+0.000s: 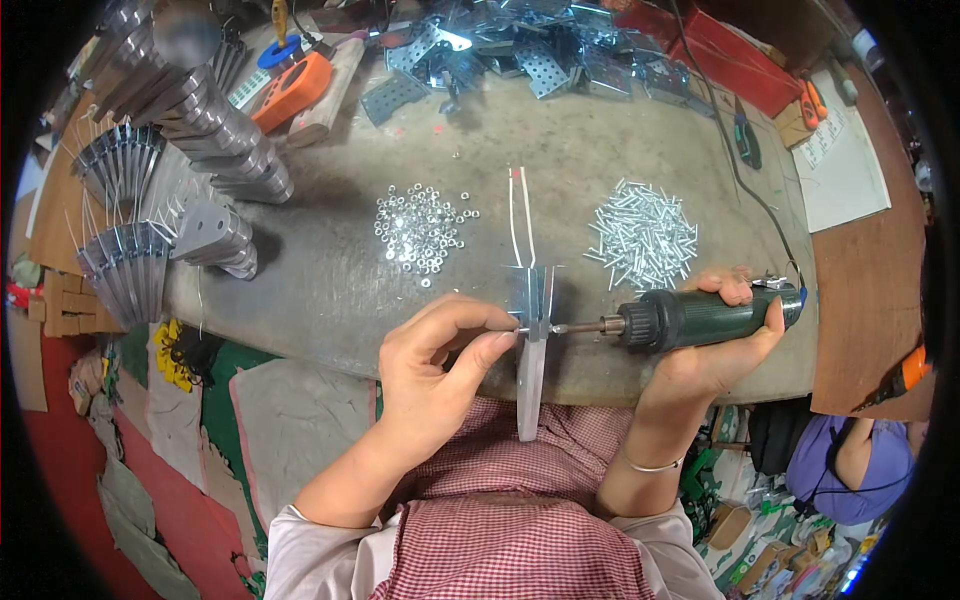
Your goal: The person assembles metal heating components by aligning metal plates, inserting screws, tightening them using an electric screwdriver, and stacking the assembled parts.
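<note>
Metal pieces (240, 160) stand stacked at left, loose nuts (418, 228) heaped to their right. The left hand (428, 362) pinches a small fastener (523, 330) at a metal bracket (531, 390), its fastening apparently unfinished; beyond lie unused screws (645, 235), the right hand (715, 366) wrapping a green power screwdriver (700, 317).

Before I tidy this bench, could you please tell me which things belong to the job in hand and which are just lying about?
Likely in use:
green power driver
metal part at its tip
pile of nuts
pile of screws

Apparently just lying about:
orange device
white sheet
orange-and-black tool
</note>
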`<state>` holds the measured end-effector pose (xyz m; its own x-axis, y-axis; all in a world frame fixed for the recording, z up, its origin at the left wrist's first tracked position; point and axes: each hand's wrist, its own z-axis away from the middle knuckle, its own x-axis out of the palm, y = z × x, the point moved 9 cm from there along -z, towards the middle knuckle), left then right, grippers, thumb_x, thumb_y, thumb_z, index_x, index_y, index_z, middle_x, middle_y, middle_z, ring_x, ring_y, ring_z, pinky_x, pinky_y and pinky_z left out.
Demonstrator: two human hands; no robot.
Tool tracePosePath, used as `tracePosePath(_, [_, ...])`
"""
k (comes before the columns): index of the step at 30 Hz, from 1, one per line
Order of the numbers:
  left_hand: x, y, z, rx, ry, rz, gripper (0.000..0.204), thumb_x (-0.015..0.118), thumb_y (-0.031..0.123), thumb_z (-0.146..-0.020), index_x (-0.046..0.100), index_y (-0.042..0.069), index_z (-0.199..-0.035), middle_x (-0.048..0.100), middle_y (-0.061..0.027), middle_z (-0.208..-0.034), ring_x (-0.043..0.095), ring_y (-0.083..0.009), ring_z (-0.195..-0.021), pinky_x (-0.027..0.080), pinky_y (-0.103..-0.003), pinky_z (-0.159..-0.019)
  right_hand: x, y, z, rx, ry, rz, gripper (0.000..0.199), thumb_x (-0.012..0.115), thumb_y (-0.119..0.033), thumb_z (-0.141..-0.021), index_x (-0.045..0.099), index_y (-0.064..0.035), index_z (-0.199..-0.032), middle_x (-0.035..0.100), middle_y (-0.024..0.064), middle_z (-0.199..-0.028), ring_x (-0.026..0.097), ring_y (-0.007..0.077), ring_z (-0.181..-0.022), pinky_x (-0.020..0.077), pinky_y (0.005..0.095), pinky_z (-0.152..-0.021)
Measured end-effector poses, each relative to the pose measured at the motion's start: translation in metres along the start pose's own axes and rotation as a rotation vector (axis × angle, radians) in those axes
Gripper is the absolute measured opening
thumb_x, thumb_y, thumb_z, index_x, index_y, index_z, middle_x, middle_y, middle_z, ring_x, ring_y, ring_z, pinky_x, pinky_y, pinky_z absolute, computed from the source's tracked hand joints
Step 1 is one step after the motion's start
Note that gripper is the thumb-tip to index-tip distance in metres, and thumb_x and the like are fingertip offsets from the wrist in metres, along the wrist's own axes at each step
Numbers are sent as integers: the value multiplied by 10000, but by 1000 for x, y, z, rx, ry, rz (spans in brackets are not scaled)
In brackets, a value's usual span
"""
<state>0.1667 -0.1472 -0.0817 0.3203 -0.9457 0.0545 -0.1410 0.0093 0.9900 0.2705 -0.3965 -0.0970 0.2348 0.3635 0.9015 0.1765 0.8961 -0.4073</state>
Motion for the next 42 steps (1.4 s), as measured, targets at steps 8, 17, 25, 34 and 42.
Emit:
tracePosePath(8, [-1, 1, -1, 36, -7, -46, 98, 673, -1, -809, 656, -28, -901, 632, -56, -841, 585, -101, -745, 456, -217, -642, -2, -2, -1, -25, 29, 34, 317, 489, -356, -880, 476, -47, -952, 455, -8, -726, 492, 111, -650, 489, 296, -681])
tracePosePath(17, [3, 5, 0, 29, -33, -46, 94, 647, -67, -795, 632, -45, -885, 624, -90, -876, 590, -120, -761, 485, -223, -672, 1, 2, -2, 45, -26, -73, 336, 521, -371, -856, 486, -55, -967, 470, -12, -719, 500, 110, -636, 497, 290, -677])
tracePosePath(25, [2, 4, 1, 11, -1, -37, 100, 672, 2, -805, 660, -24, -901, 637, -64, -837, 582, -104, -744, 453, -227, -642, 1, 2, -3, 63, -57, -80, 328, 521, -365, -851, 490, -57, -958, 461, -9, -727, 498, 111, -641, 499, 290, -672])
tracePosePath(34, [4, 10, 1, 79, -31, -113, 93, 664, -61, -780, 639, -43, -868, 626, -97, -870, 588, -128, -760, 466, -227, -654, 3, 7, 1, 76, -70, -111, 314, 524, -357, -858, 492, -58, -949, 456, -12, -727, 488, 98, -629, 496, 281, -669])
tracePosePath(42, [7, 5, -3, 101, -55, -100, 76, 685, -28, -746, 663, -14, -817, 643, -82, -787, 592, -150, -687, 452, -258, -600, 6, 9, 3, 83, -122, -178, 331, 524, -379, -856, 501, -62, -947, 447, -21, -701, 479, 99, -619, 453, 268, -639])
